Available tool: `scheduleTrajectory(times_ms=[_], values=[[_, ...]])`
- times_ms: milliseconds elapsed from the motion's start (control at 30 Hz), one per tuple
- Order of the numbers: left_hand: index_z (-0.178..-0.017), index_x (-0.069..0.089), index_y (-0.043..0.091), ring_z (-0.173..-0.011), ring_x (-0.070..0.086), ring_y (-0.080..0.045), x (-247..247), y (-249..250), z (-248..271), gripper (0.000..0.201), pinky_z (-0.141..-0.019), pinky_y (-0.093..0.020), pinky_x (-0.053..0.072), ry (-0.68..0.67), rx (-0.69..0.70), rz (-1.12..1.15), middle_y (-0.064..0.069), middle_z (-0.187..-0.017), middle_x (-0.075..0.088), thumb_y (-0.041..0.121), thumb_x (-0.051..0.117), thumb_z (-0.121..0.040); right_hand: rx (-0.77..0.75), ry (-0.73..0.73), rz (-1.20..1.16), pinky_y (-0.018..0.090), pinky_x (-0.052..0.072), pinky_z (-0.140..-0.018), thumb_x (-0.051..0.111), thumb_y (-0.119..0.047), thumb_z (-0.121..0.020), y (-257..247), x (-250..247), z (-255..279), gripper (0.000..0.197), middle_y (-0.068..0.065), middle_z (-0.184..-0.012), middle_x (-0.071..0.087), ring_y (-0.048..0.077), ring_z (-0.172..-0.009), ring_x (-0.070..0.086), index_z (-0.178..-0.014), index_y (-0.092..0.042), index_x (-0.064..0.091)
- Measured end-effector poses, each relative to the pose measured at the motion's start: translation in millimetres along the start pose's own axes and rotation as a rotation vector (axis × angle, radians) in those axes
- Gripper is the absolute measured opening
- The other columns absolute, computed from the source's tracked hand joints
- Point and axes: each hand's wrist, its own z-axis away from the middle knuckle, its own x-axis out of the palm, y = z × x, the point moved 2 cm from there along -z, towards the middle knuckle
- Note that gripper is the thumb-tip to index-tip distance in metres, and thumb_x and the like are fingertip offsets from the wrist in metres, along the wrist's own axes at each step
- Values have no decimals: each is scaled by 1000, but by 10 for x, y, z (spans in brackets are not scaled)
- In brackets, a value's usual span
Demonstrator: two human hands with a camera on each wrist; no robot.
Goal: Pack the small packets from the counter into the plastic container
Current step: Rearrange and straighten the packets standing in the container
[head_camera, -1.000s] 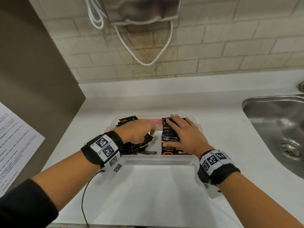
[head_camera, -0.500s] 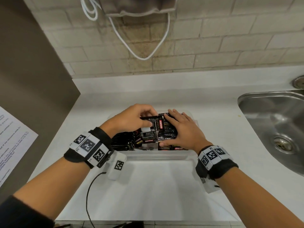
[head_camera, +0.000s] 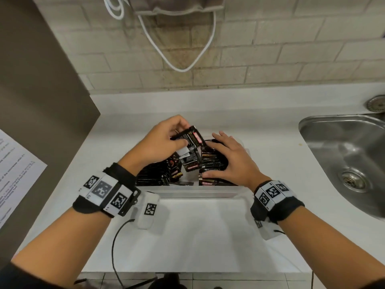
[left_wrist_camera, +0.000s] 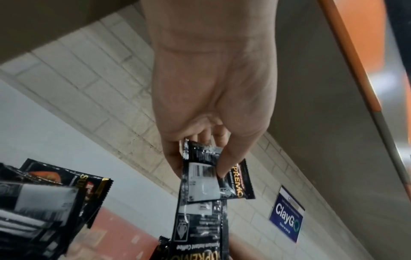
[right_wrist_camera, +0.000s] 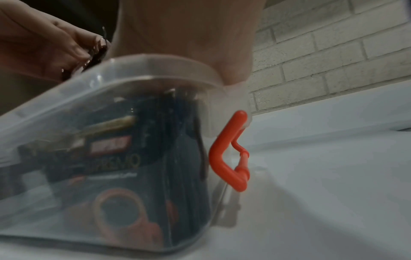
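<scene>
A clear plastic container (right_wrist_camera: 124,84) sits on the white tabletop (right_wrist_camera: 333,176), dark coffee packets (right_wrist_camera: 115,158) showing through its wall — an orange latch (right_wrist_camera: 224,158) hangs at its end. The left hand (right_wrist_camera: 40,45) is above its rim.

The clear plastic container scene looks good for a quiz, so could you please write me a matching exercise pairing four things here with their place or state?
Things:
1. left hand
2. right hand
3. orange wire latch
4. steel sink

Places or states:
A. set into the white counter, right of the clear plastic container
B. pinching black coffee sachets above the container
C. lying flat on the row of sachets packed inside
D. hanging on the container's end wall

Pairs: 1-B, 2-C, 3-D, 4-A
</scene>
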Motion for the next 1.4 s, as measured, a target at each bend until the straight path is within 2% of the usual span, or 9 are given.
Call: scheduleTrajectory(times_ms=[233, 433, 567, 700, 800, 967, 1067, 1200, 1400], values=[[-96, 54, 17, -88, 64, -22, 117, 5, 68, 28, -83, -38, 52, 117, -41, 194, 2, -98, 61, -6, 66, -85, -75, 49, -97, 41, 22, -120, 73, -62, -75, -213, -255, -9, 63, -12, -137, 56, 13, -142, 35, -130, -34, 59], [-80, 51, 17, -74, 62, -9, 241, 31, 76, 23, -64, -20, 49, 124, -28, 369, 2, -82, 60, -3, 62, -84, 25, -32, -290, 28, 51, -76, 75, -24, -86, -298, -481, 21, 12, -12, -87, 68, 9, -82, 63, -91, -24, 64], [-80, 46, 1, -109, 69, -29, 328, 23, 50, 9, -90, -46, 56, 39, -58, 683, -23, -105, 70, -6, 47, -74, 126, -10, -401, 37, 50, -70, 69, -11, -90, -204, -610, 173, 17, -4, -87, 65, 26, -75, 63, -87, -22, 57], [-63, 46, 8, -101, 70, -37, 456, 16, 47, 21, -92, -44, 55, -15, -22, 738, -25, -94, 69, -12, 41, -68, 195, -17, -498, 28, 51, -62, 63, -1, -91, -90, -671, 349, 15, 0, -93, 64, 26, -71, 71, -90, -15, 57], [-67, 33, 17, -72, 56, -26, 555, -6, 51, 27, -79, -38, 46, -21, -63, 704, -13, -71, 54, -4, 50, -73, 246, 24, -534, 31, 56, -75, 63, 10, -85, -49, -682, 424, 22, 5, -96, 69, 24, -81, 72, -85, -12, 60], [-75, 41, 15, -72, 41, -15, 667, -13, 109, 16, -67, -25, 38, -51, -144, 801, 2, -73, 46, 27, 50, -78, 306, 95, -549, 35, 55, -79, 65, -4, -76, -86, -706, 483, 17, 1, -94, 74, 24, -87, 70, -89, -14, 70], [-87, 53, 16, -83, 51, -19, 707, -120, 127, 8, -68, -24, 43, 8, -237, 568, -3, -90, 55, 9, 54, -90, 319, 101, -604, 49, 52, -95, 61, -20, -81, -131, -699, 498, 17, 5, -98, 74, 29, -98, 68, -93, -15, 72], [-123, 57, 31, -89, 52, -9, 715, -244, 172, 53, -79, -25, 54, 14, -138, 284, -11, -110, 53, -10, 58, -89, 285, 120, -544, 46, 50, -100, 69, -16, -91, -193, -670, 485, 11, -1, -106, 73, 16, -106, 67, -100, -23, 71], [-98, 63, 39, -85, 55, -12, 740, -331, 260, 44, -66, -14, 51, 22, -70, 37, -1, -97, 55, -4, 65, -86, 133, 196, -334, 31, 48, -102, 68, -2, -89, -288, -687, 454, 36, -5, -115, 56, 9, -112, 58, -111, -31, 69]])
